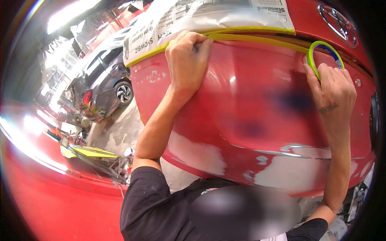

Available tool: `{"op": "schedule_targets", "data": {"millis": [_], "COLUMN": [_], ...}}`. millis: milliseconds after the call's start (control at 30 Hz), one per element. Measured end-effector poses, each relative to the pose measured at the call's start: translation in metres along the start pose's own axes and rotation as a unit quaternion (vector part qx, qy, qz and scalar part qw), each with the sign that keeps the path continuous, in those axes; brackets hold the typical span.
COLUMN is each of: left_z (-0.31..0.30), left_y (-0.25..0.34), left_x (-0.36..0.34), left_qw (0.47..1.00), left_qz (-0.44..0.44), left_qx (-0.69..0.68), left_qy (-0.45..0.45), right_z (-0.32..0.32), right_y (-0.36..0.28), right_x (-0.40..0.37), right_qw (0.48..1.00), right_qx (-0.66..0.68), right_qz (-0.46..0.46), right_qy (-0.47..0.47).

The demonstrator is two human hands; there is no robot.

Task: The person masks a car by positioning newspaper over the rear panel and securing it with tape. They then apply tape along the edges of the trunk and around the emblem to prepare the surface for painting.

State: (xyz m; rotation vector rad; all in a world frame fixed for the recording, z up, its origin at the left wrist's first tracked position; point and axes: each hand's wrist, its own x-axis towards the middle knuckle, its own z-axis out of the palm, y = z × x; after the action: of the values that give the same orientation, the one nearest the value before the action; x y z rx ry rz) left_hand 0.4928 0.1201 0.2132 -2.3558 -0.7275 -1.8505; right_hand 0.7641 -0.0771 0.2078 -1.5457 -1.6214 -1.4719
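My right hand [334,87] is closed around a roll of yellow-green masking tape [311,60], which stands on edge near the upper right of the red car panel. A strip of the tape [257,40] runs from the roll leftward along the panel's upper edge to my left hand [188,60]. The left hand is closed, its thumb and fingers pinching the strip against the edge; the fingertips are partly hidden. Just above, newspaper sheets [225,16] cover the upper part of the car, bordered by yellow tape. The red panel [225,96] has dull whitish sanded patches lower down.
A car emblem [337,25] sits at the upper right. At the left, a dark grey car [104,80] with a damaged rear stands on the concrete floor. A yellow-and-black object [90,151] lies nearer, beside a red surface [60,201] at the lower left.
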Motion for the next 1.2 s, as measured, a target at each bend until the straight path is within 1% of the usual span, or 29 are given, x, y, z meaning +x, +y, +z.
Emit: {"op": "schedule_targets", "data": {"millis": [67,200,367,467,567,600,633,667,733,767,800,833,867,900,933,967,1067,1100,1133,1200], "left_z": [-0.001,0.001,0.002,0.004,0.003,0.002,-0.002,-0.003,-0.006,-0.004,-0.002,0.001,0.004,0.004,0.002,0.001,0.003,0.004,0.005,0.005], "left_y": [-0.002,-0.001,0.001,0.004,0.002,0.002,0.002,0.003,0.004,0.000,-0.002,0.002,0.006,0.010,0.012,0.013,0.010,0.010,0.011,0.014], "left_x": [0.001,0.001,0.003,0.005,0.006,0.006,0.005,0.005,0.008,0.008,0.009,0.011,0.012,0.011,0.011,0.011,0.010,0.010,0.009,0.009], "left_qw": [0.999,0.999,0.996,0.997,0.995,0.995,0.991,0.985,0.986,0.985,0.984,0.990,0.994,0.995,0.991,0.986,0.988,0.990,0.990,0.989], "left_qz": [0.037,0.022,0.036,0.034,0.049,0.055,0.043,0.035,0.005,0.021,0.038,0.027,0.014,0.027,0.020,0.011,0.010,-0.002,0.003,-0.008], "left_qx": [0.040,0.040,0.084,0.072,0.090,0.079,0.127,0.168,0.166,0.169,0.173,0.142,0.113,0.095,0.129,0.167,0.155,0.142,0.140,0.146], "left_qy": [-0.006,-0.006,-0.002,0.005,-0.004,-0.006,-0.009,-0.013,-0.029,-0.020,-0.010,-0.006,-0.002,-0.006,-0.013,-0.021,-0.013,-0.015,-0.019,-0.012], "right_z": [0.001,0.002,0.001,0.001,0.000,0.001,-0.001,-0.003,-0.005,-0.005,-0.005,-0.008,-0.014,-0.024,-0.030,-0.036,-0.045,-0.049,-0.053,-0.066], "right_y": [0.000,0.001,0.002,0.002,0.003,0.006,0.010,0.013,0.019,0.024,0.029,0.038,0.048,0.053,0.059,0.073,0.121,0.144,0.166,0.200], "right_x": [-0.001,-0.003,-0.004,-0.004,-0.007,-0.009,-0.013,-0.016,-0.020,-0.023,-0.026,-0.031,-0.039,-0.049,-0.057,-0.067,-0.098,-0.113,-0.128,-0.139], "right_qw": [1.000,1.000,1.000,1.000,1.000,1.000,0.999,1.000,0.996,0.998,0.993,0.983,0.988,0.989,0.988,0.992,0.996,0.997,0.997,0.994], "right_qx": [-0.003,-0.010,-0.007,-0.001,0.005,0.023,0.037,0.015,0.082,0.057,0.107,0.155,0.132,0.126,0.126,0.091,0.045,0.011,-0.022,-0.090], "right_qz": [0.006,0.008,0.006,0.003,0.019,0.006,-0.005,0.007,-0.021,-0.006,-0.041,-0.077,-0.064,-0.073,-0.083,-0.090,-0.082,-0.074,-0.065,-0.065], "right_qy": [-0.006,-0.009,0.001,0.014,-0.008,0.002,0.011,0.005,0.010,0.005,0.030,0.055,0.051,0.025,0.000,0.001,0.010,-0.003,-0.017,0.021]}}
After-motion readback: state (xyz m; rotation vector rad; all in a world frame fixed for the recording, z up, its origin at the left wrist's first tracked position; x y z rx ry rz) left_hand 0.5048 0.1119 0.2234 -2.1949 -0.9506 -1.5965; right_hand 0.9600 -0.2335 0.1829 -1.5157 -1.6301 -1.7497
